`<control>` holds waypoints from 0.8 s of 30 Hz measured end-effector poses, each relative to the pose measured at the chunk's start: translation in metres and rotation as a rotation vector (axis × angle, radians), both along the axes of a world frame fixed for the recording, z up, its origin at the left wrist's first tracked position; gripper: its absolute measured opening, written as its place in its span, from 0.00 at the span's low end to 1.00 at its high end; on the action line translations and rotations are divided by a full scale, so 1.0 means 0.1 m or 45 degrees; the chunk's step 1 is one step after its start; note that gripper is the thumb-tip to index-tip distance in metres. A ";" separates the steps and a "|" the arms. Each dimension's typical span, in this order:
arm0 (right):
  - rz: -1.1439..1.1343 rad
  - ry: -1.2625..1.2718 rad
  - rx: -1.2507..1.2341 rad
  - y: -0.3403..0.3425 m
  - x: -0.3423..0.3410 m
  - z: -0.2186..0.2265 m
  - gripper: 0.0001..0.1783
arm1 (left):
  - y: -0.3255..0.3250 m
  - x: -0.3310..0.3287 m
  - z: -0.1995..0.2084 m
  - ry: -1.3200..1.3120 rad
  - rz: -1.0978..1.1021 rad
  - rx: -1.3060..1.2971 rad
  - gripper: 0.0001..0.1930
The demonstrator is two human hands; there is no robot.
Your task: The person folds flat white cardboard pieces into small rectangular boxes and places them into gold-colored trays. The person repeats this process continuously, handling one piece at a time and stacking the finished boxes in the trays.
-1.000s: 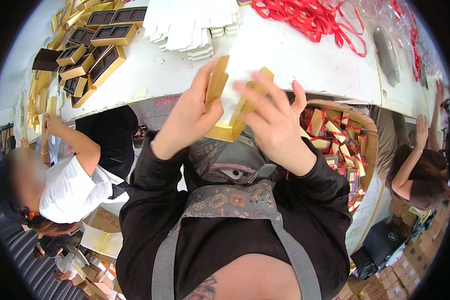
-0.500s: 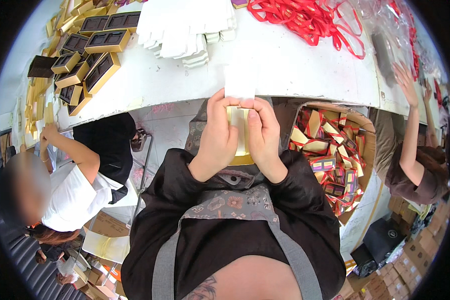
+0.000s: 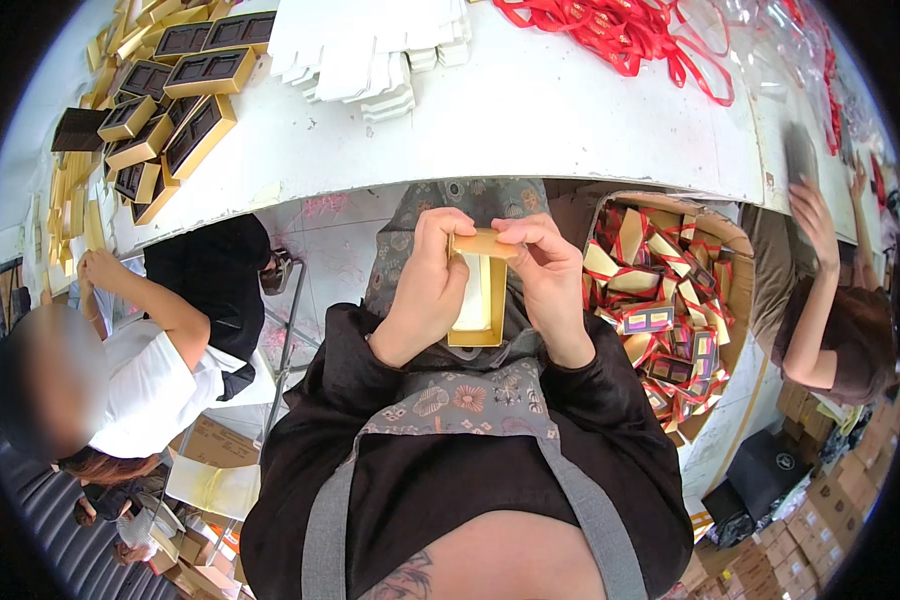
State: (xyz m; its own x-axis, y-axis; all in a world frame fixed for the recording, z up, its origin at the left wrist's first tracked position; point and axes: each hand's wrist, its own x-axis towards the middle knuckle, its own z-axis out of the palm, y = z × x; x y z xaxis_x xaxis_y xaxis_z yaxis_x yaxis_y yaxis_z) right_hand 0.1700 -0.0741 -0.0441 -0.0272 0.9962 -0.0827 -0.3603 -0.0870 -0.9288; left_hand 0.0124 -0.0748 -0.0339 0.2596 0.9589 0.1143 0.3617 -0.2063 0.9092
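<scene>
In front of my lap I hold a small gold paper box [image 3: 477, 338] with its open side up. A white lining [image 3: 476, 298] shows inside it. My left hand [image 3: 428, 288] closes on the box's left side, fingertips on the gold flap [image 3: 482, 243] at the far end. That flap's other end is pinched by my right hand [image 3: 550, 282], thumb and fingers at the far right corner. The box hangs just short of the table's near edge.
On the white table [image 3: 570, 140] lie white folded cards [image 3: 365, 50], red ribbons [image 3: 620, 35] and gold boxes with dark trays [image 3: 210, 72]. A carton [image 3: 735, 300] of ribboned boxes [image 3: 660, 320] stands at my right. Co-workers sit left [image 3: 155, 385] and right [image 3: 830, 335].
The white piece that stuck up past the box's far end now lies inside it. The gold end flap has come into view under my fingertips, and my hands are slightly lower.
</scene>
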 end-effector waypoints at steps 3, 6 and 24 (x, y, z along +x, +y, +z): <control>0.124 0.009 0.032 -0.04 0.07 -0.04 0.04 | -0.09 0.03 -0.04 -0.140 0.021 -0.134 0.16; 0.322 0.204 -0.103 -0.18 0.13 -0.18 0.06 | -0.22 0.09 -0.04 -0.092 0.022 -0.338 0.15; 0.577 -0.932 0.084 -0.17 0.27 0.20 0.16 | 0.03 -0.11 0.27 0.252 -0.428 -0.372 0.27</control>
State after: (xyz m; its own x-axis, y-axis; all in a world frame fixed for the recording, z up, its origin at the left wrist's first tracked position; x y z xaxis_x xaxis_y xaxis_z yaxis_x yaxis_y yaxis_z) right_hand 0.1971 -0.0913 -0.0241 -0.3855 0.9056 -0.1766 0.3869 -0.0151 -0.9220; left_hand 0.0013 -0.0717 -0.0071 0.5498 0.8030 -0.2301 0.4905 -0.0873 0.8671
